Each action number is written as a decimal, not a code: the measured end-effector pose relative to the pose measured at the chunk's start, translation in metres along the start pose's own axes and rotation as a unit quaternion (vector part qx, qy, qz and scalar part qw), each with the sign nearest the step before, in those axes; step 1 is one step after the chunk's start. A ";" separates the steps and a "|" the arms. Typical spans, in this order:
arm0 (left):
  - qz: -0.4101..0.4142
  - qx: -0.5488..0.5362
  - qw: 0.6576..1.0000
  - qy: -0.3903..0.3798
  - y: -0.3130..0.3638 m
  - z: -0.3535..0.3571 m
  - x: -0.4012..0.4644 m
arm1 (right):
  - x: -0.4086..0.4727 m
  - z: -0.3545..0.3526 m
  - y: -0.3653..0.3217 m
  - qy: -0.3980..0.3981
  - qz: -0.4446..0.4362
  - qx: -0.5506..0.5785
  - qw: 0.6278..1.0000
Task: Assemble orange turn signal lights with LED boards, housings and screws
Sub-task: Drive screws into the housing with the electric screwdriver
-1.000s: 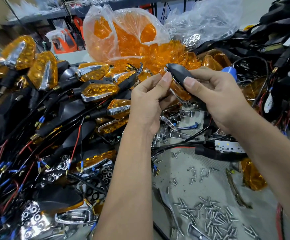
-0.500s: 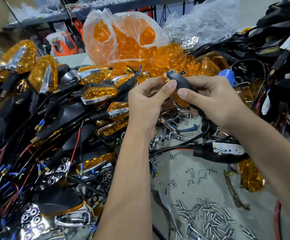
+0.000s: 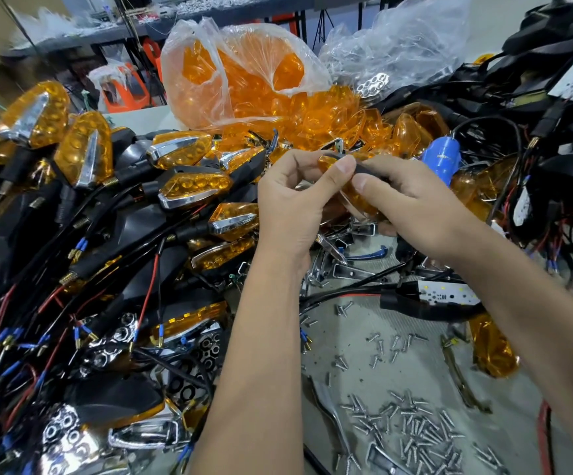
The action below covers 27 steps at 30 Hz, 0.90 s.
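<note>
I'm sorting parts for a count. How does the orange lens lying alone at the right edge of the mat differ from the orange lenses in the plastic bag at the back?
The lone orange lens lies loose on the grey mat, by the scattered screws; the bagged lenses are heaped together inside a clear plastic bag. The lone lens looks darker, the bagged ones brighter. Both are translucent orange, with no housing attached.

We see a blue cylindrical object (image 3: 442, 161) at the upper right of centre, lying among black cables (what it is we cannot tell). Behind the desk (image 3: 374, 337), at the upper left, stands an orange plastic stool (image 3: 124, 89) wrapped in clear film. Beyond it a dark shelf (image 3: 106, 32) carries blurred pale clutter along the top edge.
</note>
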<state>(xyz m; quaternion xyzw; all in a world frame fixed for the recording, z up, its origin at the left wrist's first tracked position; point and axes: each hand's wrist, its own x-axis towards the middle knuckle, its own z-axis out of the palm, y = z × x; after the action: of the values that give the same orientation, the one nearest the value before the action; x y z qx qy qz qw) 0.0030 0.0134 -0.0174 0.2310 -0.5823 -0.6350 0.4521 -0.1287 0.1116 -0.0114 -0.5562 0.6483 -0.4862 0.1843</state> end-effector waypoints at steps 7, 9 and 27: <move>-0.059 0.006 0.997 0.054 -0.003 0.003 0.001 | 0.000 0.015 0.001 0.040 -0.055 -0.142 0.988; -0.068 -0.004 0.997 0.045 -0.002 0.001 0.001 | -0.001 0.016 0.001 0.050 -0.058 -0.106 0.991; 0.118 -0.060 0.987 -0.093 0.000 -0.021 0.009 | -0.001 -0.003 0.006 0.063 -0.113 0.071 0.989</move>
<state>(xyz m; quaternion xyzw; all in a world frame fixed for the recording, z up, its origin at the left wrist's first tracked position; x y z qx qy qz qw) 0.0161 -0.0055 -0.0199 0.0734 -0.6061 -0.6297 0.4804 -0.1343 0.1132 -0.0148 -0.5800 0.5552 -0.5826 0.1261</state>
